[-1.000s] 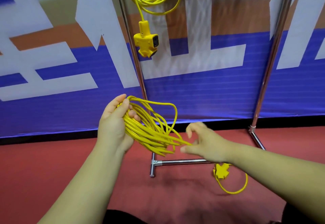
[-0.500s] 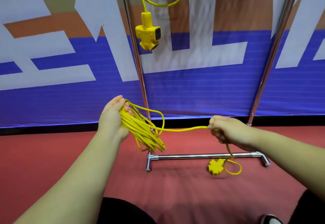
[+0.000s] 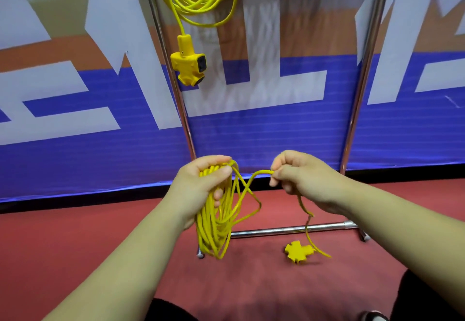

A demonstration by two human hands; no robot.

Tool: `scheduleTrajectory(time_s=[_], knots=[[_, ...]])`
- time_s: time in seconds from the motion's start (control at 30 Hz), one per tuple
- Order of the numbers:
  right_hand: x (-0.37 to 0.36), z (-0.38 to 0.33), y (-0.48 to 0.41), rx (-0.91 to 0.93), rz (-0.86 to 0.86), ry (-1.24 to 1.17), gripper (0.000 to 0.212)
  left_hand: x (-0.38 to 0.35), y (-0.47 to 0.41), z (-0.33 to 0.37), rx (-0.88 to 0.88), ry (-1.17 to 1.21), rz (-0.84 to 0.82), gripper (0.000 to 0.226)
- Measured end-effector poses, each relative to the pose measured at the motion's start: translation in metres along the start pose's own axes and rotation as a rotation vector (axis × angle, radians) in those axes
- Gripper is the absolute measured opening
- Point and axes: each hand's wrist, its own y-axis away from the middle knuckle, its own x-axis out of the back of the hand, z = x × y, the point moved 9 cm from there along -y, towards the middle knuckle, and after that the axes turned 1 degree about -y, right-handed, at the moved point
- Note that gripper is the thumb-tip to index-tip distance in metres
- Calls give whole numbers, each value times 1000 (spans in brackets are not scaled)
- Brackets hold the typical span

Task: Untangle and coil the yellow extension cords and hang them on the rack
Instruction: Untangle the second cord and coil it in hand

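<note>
Drooping in long loops, yellow cord [image 3: 214,227] is gripped by left hand [image 3: 198,186], pinched by right hand [image 3: 300,178].

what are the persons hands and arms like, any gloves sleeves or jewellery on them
Both are bare. The left hand and right hand wear no gloves, and no rings show on the fingers in view. The left forearm and right forearm are uncovered right to the edge of the picture: no sleeve, watch, band or marking can be seen on either.
</note>
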Motion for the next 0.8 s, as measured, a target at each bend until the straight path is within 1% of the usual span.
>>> scheduleTrajectory(time_s=[0.1, 0.23, 0.3, 0.4, 0.53, 0.67, 0.8], knots=[[-5, -20, 5, 81, -88, -54, 12, -26, 4, -9, 8, -93, -131, 23], [1, -31, 8, 129, -95, -91, 12, -51, 7, -14, 2, -176, -243, 31], [4, -34, 9, 130, -111, -96, 11, -58, 5, -14, -4, -178, -254, 35], [6, -36, 12, 131, -152, -103, 11, -64, 2, -14, -7, -181, -260, 33], [10, -37, 14, 128, -187, -117, 11, -75, 3, -13, -36, -262, -340, 32], [12, -34, 16, 123, -214, -106, 12, -80, 1, -15, -26, -298, -339, 20], [15, -29, 15, 118, -215, -113, 13, -87, 3, -12, -32, -304, -350, 20]])
